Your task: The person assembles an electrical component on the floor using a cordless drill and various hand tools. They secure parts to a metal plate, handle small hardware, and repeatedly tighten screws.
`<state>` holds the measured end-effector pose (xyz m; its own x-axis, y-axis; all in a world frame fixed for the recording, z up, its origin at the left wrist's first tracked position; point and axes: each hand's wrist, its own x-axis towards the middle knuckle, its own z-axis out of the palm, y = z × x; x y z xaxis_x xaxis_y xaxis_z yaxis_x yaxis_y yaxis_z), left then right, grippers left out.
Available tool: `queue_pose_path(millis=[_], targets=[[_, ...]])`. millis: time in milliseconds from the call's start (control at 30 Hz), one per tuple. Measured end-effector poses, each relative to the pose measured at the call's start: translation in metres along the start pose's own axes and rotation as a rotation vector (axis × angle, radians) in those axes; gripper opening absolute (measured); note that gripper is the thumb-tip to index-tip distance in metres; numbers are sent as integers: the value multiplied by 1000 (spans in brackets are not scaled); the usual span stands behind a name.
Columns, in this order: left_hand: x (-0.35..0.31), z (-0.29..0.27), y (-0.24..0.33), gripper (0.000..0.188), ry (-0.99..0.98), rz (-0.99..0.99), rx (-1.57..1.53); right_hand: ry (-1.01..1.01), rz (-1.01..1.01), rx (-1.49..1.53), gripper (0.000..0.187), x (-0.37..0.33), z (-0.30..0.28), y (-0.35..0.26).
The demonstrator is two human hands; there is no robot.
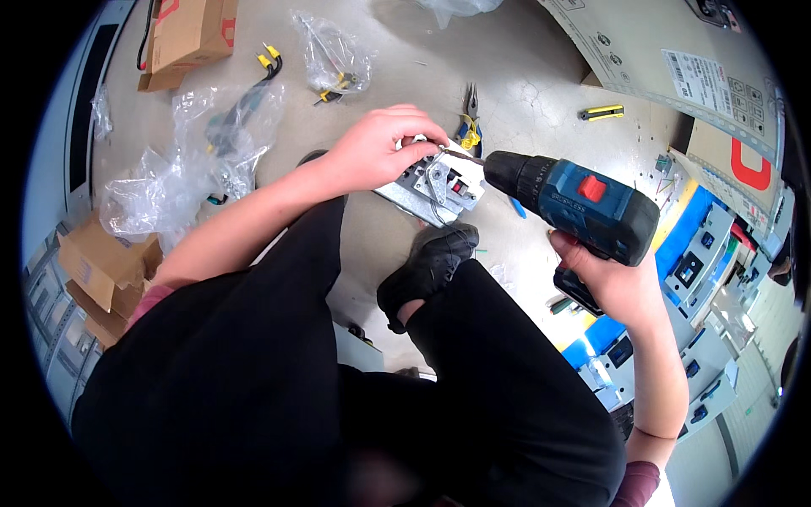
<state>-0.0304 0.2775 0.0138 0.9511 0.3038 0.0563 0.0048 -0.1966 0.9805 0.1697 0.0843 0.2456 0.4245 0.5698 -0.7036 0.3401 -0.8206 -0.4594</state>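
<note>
My right hand is wrapped round the grip of a dark blue cordless drill with a red switch on top. The drill lies almost level, its bit pointing left at the upper edge of a metal mechanism with a small red part. My left hand is closed at that same edge, thumb and forefinger pinched beside the bit's tip. What the pinch holds is too small to make out. The mechanism rests on the floor, close to my black shoe.
Needle-nose pliers lie just beyond the mechanism, and a yellow utility knife farther right. Plastic bags and black cables with yellow ends are spread at the left. Cardboard boxes stand around; a large carton is at the upper right.
</note>
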Motion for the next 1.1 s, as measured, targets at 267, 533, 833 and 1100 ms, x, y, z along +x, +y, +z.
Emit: queue_pose_path(millis=[267,533,833,1100], targets=[[2,-1,3,9,-19,38,29,16,107,55,33,-8,-4,4],[6,4,10,10,-70,28,79,23,139,84,35,-12,-2,21],[4,7,-2,12,-174,124,168,-45,-332,-219,41,0,-9,20],[-1,-1,-21,15,-128,66,219,-45,-219,-188,27,26,2,-25]])
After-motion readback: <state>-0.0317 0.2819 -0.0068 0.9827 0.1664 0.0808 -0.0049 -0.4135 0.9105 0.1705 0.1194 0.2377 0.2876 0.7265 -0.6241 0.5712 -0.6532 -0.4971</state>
